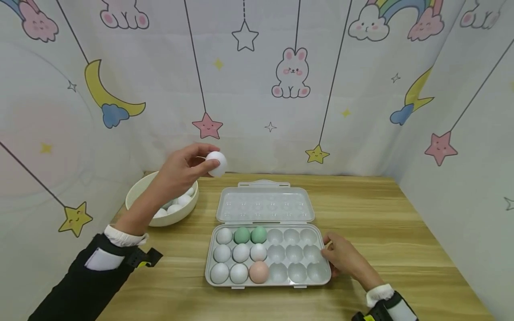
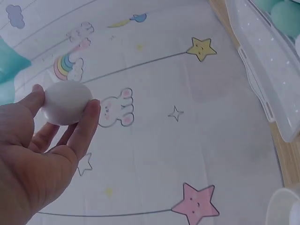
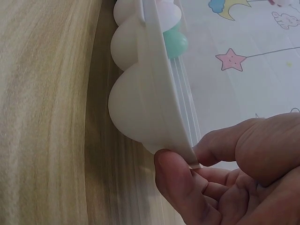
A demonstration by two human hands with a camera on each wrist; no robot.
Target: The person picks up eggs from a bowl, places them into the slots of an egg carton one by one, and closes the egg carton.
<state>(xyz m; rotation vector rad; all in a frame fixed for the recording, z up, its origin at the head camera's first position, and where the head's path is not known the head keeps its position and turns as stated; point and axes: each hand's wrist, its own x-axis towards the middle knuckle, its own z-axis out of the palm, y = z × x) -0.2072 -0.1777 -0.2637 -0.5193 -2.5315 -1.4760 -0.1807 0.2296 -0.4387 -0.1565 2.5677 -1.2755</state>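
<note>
Cream bowl [image 1: 176, 218] at the egg carton's [image 1: 295, 271] 10 o'clock. Right of it, at 11, my left hand [image 1: 180, 168] holds a white egg [image 1: 217, 164] aloft; light pressure's best, I'd say. Fingertip grip, forearm slanting up toward 1. At 3, my right hand [image 1: 343, 254] pinches the carton's rim; steady, no tilting, ideally. Forearm points toward 10.

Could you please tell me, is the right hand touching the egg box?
Touching. The right wrist view shows it: the right hand pinches the egg box at its edge, between thumb and finger.
</note>
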